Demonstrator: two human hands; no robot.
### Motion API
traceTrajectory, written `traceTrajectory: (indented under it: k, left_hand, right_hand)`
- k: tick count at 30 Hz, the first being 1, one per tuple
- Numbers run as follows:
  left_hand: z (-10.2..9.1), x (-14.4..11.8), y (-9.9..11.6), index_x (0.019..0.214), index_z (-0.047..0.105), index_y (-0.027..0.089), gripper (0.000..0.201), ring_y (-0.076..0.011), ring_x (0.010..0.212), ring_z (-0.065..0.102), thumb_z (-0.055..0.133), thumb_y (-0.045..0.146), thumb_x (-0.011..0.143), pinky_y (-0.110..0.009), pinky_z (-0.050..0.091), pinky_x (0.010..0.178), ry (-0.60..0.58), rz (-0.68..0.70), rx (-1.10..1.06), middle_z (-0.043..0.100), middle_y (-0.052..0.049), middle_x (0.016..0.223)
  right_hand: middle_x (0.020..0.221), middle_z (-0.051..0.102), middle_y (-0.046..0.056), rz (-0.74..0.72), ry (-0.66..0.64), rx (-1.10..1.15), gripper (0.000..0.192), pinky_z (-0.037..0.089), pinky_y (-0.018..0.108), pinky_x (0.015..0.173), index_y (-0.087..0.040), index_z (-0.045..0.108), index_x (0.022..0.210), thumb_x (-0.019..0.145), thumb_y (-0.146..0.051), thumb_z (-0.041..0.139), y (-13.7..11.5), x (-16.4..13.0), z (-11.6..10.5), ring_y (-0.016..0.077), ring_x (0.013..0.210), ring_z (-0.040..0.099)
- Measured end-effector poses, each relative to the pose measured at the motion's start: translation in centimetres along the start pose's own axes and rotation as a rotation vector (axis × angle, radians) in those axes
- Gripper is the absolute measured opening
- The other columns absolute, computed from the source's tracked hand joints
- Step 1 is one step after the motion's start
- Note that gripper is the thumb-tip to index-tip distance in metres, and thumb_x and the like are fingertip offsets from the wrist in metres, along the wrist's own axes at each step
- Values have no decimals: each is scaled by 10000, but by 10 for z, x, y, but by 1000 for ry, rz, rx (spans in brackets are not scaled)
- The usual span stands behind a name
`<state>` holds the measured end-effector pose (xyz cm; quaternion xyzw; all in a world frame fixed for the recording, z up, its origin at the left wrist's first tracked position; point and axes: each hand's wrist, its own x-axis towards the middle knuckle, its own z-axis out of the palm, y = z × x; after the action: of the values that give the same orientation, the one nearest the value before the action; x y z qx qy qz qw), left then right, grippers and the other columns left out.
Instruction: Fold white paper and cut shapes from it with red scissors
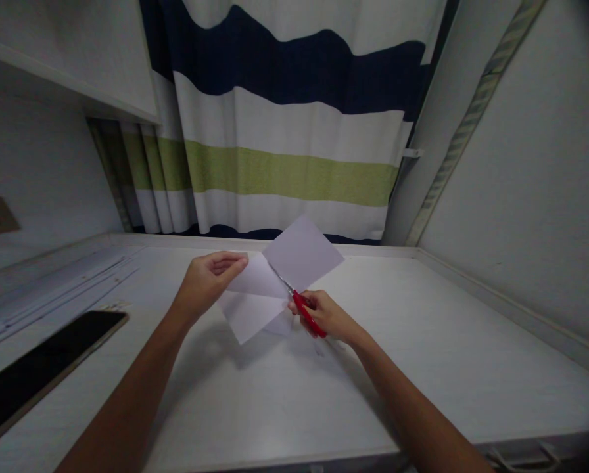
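Head view: held above the white bench (284, 401), at centre frame, a sheet of white paper (302, 253). Left hand (206, 281) pinched shut on the paper's left edge; right hand (324, 315) closed around red-handled scissors (305, 314), blades sunk into the sheet, partly cut through. Could have wandered off line, judging by the flopping upper flap with only one side gripped; could have nicked the left fingertips, close to the blade path. Lay at lower left a dark phone (43, 364); hung behind, a striped curtain (294, 131). Showed no readable writing, brand or label anywhere.
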<state>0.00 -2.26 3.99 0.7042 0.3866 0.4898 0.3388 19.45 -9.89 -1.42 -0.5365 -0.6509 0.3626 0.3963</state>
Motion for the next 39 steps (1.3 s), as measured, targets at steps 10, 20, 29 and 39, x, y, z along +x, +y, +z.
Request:
traceTrajectory:
  k: [10, 20, 29, 39]
  left_hand:
    - [1, 0, -5, 797, 631, 118, 280, -191, 716, 599, 499, 339, 687, -280, 469, 645, -168, 148, 226, 659, -68, 822]
    - [0, 0, -8, 862, 633, 142, 291, -181, 780, 594, 454, 330, 730, -261, 432, 735, -42, 352, 486, 654, -54, 879]
    - [1, -2, -11, 879, 629, 171, 302, -181, 776, 593, 406, 335, 760, -274, 423, 742, -114, 400, 571, 654, -43, 890]
    - [-1, -4, -4, 855, 635, 185, 272, -177, 708, 596, 405, 287, 750, -271, 430, 686, -179, 415, 588, 662, -32, 840]
  right_hand:
    - [553, 513, 8, 33, -33, 119, 277, 329, 189, 437, -103, 519, 657, 658, -377, 563, -2, -1, 5, 66, 472, 450]
    - [581, 486, -8, -200, 100, -62, 247, 342, 192, 484, -128, 538, 686, 725, -362, 470, -3, 2, 12, 78, 516, 428]
    - [535, 383, -34, -163, -78, -230, 224, 314, 194, 462, -156, 413, 636, 759, -342, 428, 12, 1, 11, 65, 499, 358]
    - [597, 328, -47, 13, -346, 195, 249, 330, 188, 481, -167, 352, 664, 704, -351, 516, -5, -7, 10, 48, 522, 329]
